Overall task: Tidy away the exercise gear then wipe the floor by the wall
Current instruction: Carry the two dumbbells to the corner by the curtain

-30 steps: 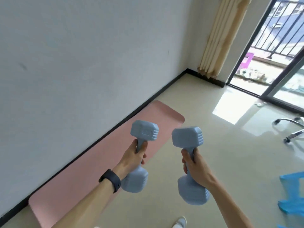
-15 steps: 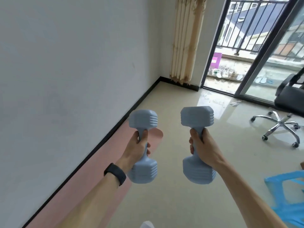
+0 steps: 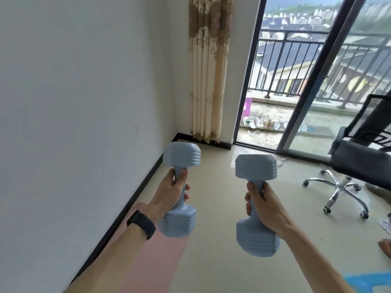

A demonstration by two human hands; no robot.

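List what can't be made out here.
Head view:
- Pink mat: mostly behind the left forearm and cut by the bottom edge; extent unknown.
- Blue object: clipped at the bottom-right corner; unidentifiable.
- Office chair: backrest cut by the right edge.
- Items on the balcony floor: too small and blurred to identify.
- Left dumbbell and right dumbbell: handles covered by the left hand and right hand.

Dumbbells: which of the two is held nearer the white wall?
The dumbbell in the left hand, above the black wristband; the other dumbbell, in the right hand, is farther over the floor.
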